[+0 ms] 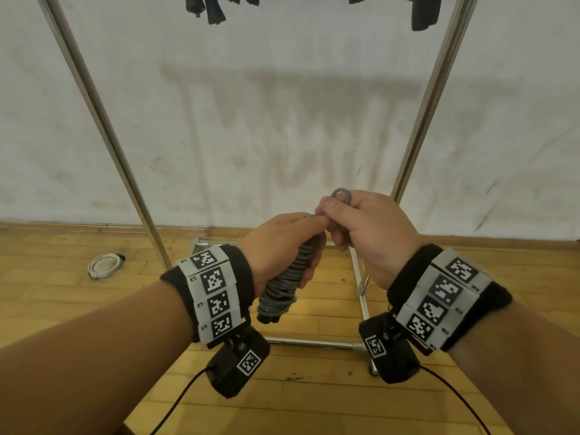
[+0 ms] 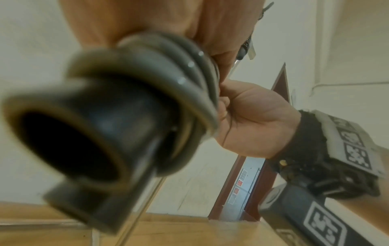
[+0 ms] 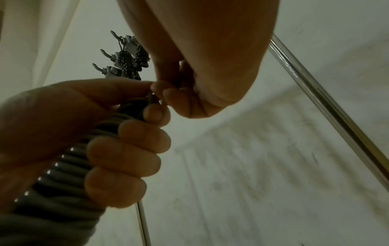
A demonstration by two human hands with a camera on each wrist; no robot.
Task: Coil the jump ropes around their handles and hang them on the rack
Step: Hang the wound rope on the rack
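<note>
My left hand [image 1: 282, 243] grips a jump rope bundle [image 1: 284, 285], grey rope wound tightly round black handles, tilted with its lower end toward me. The handles' black ends [image 2: 80, 133] fill the left wrist view. My right hand [image 1: 351, 221] pinches a small loop of grey rope [image 1: 341, 195] at the bundle's top end, right against my left thumb. In the right wrist view the left hand's fingers [image 3: 126, 149] wrap the coils [image 3: 63, 174]. The metal rack [image 1: 103, 120] stands just ahead, with dark coiled ropes [image 1: 210, 9] hanging from its top.
The rack's right post [image 1: 430, 98] and floor frame [image 1: 314, 342] stand before a white sheet on the wall. A round white object [image 1: 105, 265] lies on the wooden floor at the left. Black cables trail from both wrist cameras.
</note>
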